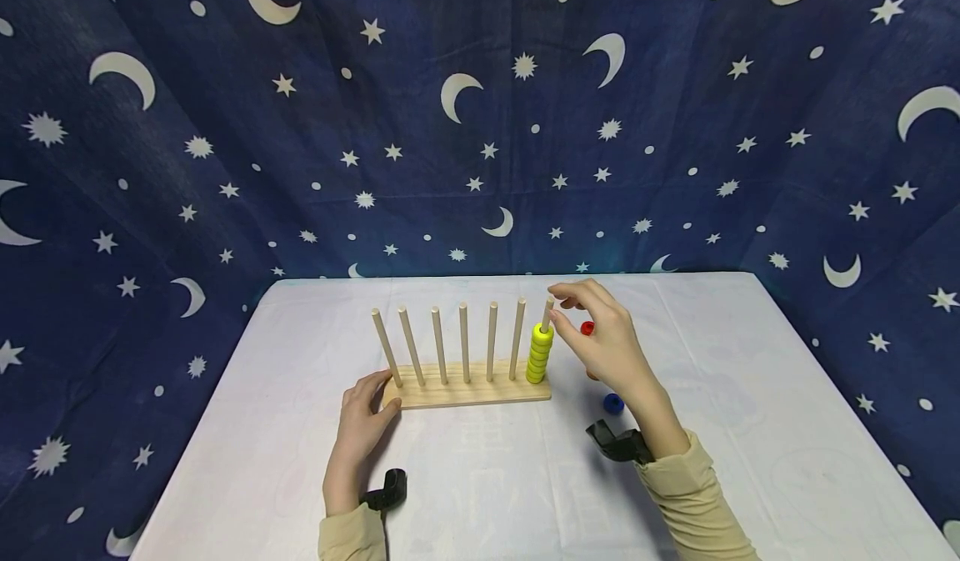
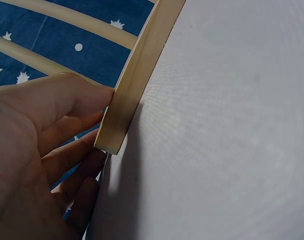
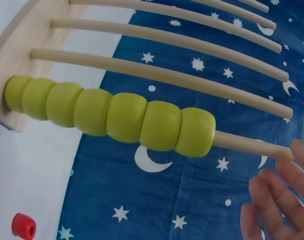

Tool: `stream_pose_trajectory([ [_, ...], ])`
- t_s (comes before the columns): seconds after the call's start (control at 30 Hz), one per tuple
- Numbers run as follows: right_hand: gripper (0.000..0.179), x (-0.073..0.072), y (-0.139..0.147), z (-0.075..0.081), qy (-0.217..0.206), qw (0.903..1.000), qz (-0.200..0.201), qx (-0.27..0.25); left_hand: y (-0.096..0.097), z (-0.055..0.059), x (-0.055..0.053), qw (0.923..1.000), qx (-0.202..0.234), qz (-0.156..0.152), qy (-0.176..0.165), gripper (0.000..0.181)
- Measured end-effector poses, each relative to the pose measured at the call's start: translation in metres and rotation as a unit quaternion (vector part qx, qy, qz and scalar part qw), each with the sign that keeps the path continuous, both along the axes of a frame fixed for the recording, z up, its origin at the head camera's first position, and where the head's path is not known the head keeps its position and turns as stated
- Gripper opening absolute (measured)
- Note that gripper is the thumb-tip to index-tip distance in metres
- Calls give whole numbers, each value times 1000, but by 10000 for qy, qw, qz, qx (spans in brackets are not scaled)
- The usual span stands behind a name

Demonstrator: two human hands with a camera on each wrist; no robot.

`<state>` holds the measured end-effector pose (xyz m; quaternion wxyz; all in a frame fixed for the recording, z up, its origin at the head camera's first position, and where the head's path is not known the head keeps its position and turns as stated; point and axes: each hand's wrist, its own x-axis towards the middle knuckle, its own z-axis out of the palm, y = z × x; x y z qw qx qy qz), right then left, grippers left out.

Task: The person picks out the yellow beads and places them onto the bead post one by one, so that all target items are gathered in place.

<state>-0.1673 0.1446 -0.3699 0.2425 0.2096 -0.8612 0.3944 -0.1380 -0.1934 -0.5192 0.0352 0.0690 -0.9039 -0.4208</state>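
A wooden peg rack (image 1: pixel 465 390) with several upright pegs stands on the table. Its rightmost peg (image 3: pixel 251 145) carries a stack of yellow beads (image 1: pixel 538 354), topped by a bare length of wood. My left hand (image 1: pixel 362 423) grips the rack's left end, thumb (image 2: pixel 92 95) at the front edge and fingers behind. At the tip of the beaded peg is my right hand (image 1: pixel 603 336), its thumb and fingertips (image 3: pixel 260 187) parted around the tip with no bead between them. The other pegs, such as the leftmost peg (image 1: pixel 386 348), are bare.
Right of the rack lie a red bead (image 1: pixel 587 328), an orange bead (image 1: pixel 592 374) partly hidden by the right hand, and a blue bead (image 1: pixel 613 403). A white cloth (image 1: pixel 480 478) covers the table. Behind it hangs a dark blue curtain (image 1: pixel 420 211) with moons and stars.
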Motion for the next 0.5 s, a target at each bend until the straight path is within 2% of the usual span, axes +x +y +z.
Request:
stream_pose_trajectory([
  [0.2,30,-1,5,-7,-99,9999,-48,102,-1,0,-1,10000,11,3,-57,52],
  [0.5,27,3,18,-23,-465,9979,-374,239,-7,5,-1,9998,34,66,-206,56],
])
